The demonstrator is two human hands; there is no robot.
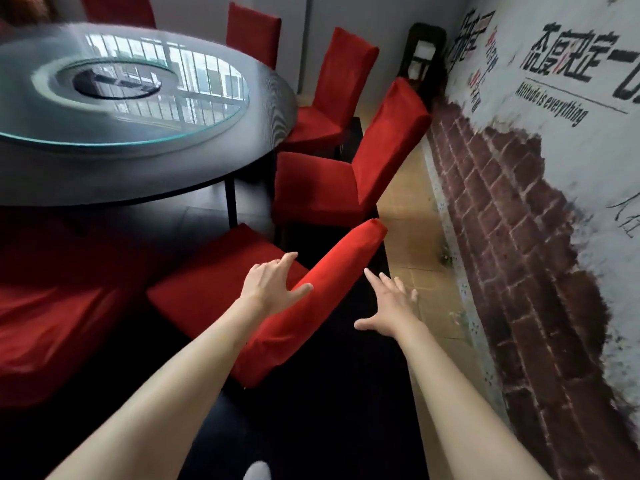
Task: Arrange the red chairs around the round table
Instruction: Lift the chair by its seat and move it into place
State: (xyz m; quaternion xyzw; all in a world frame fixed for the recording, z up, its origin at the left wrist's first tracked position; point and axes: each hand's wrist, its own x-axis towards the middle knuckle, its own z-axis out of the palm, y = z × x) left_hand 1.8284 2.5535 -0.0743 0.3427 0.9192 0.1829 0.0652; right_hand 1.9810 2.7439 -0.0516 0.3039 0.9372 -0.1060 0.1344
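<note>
Private restaurant dining room: round black table (256, 109) with glass lazy Susan (194, 116), red-covered chairs (332, 181) beyond the hands, slogan mural wall (540, 109) to their right.

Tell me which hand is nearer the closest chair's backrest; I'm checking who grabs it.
Left. The left hand has its fingers on the backrest; the right hand hovers open beside it, apart.

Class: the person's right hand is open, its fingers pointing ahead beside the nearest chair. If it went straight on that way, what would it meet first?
Probably nothing soon: the right hand points along the floor between chair back and wall, though depth is unclear.
</note>
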